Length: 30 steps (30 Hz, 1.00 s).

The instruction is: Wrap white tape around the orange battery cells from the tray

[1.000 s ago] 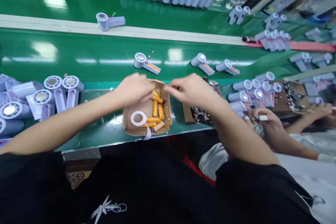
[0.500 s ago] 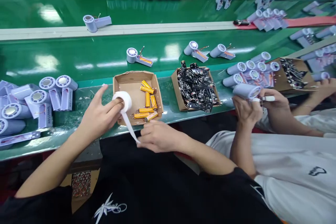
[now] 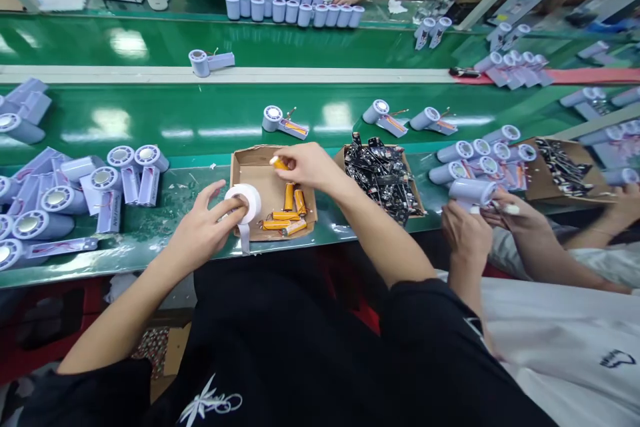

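My left hand (image 3: 213,221) grips a roll of white tape (image 3: 254,201), fingers through its core. A short strip of tape hangs down from the roll. The roll is over the left side of a shallow cardboard box (image 3: 240,163). Above the far part of this box my right hand (image 3: 313,167) pinches an orange battery cell (image 3: 281,163), whose near end is hidden by my fingers. Several more orange battery cells (image 3: 289,197) lie loose in the box, below my right hand.
A cardboard box heaped with black circuit boards (image 3: 383,177) stands to the right. Lilac fan housings (image 3: 65,200) are piled on the left. Farther right, a co-worker's hands (image 3: 467,233) hold another housing. A green conveyor (image 3: 220,107) carries several fan units beyond the boxes.
My right hand has left the tape's loose end and moved up over the box, where it now holds a battery cell. The hanging tape is shorter. The view has shifted somewhat.
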Available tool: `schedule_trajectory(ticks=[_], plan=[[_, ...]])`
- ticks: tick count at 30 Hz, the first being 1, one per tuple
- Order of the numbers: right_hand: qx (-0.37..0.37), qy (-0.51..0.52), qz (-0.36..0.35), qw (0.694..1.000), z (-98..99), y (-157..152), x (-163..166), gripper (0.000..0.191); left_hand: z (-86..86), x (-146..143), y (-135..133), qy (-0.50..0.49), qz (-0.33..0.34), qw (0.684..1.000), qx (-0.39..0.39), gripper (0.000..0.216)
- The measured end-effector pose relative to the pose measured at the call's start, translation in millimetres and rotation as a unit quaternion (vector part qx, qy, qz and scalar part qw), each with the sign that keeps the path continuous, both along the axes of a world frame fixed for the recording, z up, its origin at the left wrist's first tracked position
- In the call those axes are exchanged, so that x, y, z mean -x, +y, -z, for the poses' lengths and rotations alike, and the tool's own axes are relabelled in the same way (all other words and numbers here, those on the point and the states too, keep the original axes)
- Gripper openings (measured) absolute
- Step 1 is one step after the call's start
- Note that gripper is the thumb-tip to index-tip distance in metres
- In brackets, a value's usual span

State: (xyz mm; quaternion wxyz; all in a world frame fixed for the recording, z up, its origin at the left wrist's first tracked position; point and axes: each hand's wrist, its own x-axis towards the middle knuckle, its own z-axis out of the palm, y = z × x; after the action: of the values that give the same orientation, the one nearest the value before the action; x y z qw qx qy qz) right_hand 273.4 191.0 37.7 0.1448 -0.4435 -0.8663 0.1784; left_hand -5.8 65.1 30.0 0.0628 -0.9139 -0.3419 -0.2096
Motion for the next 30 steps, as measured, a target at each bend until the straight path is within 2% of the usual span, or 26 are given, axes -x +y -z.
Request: schedule_trajectory(ticks=[1, 3, 5, 7, 10, 12, 14, 16, 19, 21, 23, 26, 28, 30], plan=[[-0.018, 0.116, 0.007, 0.993, -0.7, -11, -6, 0.029, 1.7, 2, -4, -0.003, -0.005, 1.0, 0.017, 0.036], [-0.061, 0.317, 0.024, 0.946, 2.3, -38, -13, 0.03, 3.9, 3, -11, -0.002, -0.008, 0.999, 0.043, 0.04], [-0.1, 0.427, 0.026, 0.898, 11.0, -64, -13, 0.029, 2.8, 1, -16, 0.009, -0.001, 0.999, 0.049, 0.041], [-0.126, 0.464, 0.018, 0.877, 22.6, -83, -7, 0.027, -1.5, -5, -19, 0.022, 0.012, 0.999, 0.045, 0.043], [-0.123, 0.464, 0.006, 0.877, 39.1, -99, 3, 0.025, -8.6, -12, -18, 0.037, 0.035, 0.998, 0.034, 0.045], [-0.095, 0.476, -0.014, 0.874, 46.9, -105, 7, 0.026, -10.6, -12, -16, 0.054, 0.045, 0.997, 0.029, 0.042], [-0.026, 0.51, -0.05, 0.858, 51.0, -110, 7, 0.027, -10.9, -9, -13, 0.08, 0.046, 0.995, 0.025, 0.04], [0.091, 0.537, -0.046, 0.838, 49.5, -111, 4, 0.034, -12.3, -5, -9, 0.111, 0.041, 0.993, 0.015, 0.041], [0.258, 0.49, 0.021, 0.832, 32.4, -101, -2, 0.061, -20.7, -2, 0, 0.15, 0.042, 0.988, -0.004, 0.044], [0.323, 0.427, 0.013, 0.844, 11.6, -86, -7, 0.067, -30.1, -5, 6, 0.161, 0.056, 0.985, -0.006, 0.044], [0.36, 0.36, -0.038, 0.86, -11.9, -70, -13, 0.055, -39.9, -10, 12, 0.162, 0.084, 0.983, -0.013, 0.042], [0.375, 0.267, -0.087, 0.884, -39.2, -50, -24, 0.037, -50.8, -21, 18, 0.178, 0.124, 0.975, -0.046, 0.038], [0.378, 0.246, -0.089, 0.888, -46.0, -42, -31, 0.031, -54.6, -28, 19, 0.19, 0.132, 0.97, -0.073, 0.035], [0.391, 0.286, -0.069, 0.872, -42.6, -43, -35, 0.031, -56.2, -34, 17, 0.192, 0.125, 0.968, -0.1, 0.032]])
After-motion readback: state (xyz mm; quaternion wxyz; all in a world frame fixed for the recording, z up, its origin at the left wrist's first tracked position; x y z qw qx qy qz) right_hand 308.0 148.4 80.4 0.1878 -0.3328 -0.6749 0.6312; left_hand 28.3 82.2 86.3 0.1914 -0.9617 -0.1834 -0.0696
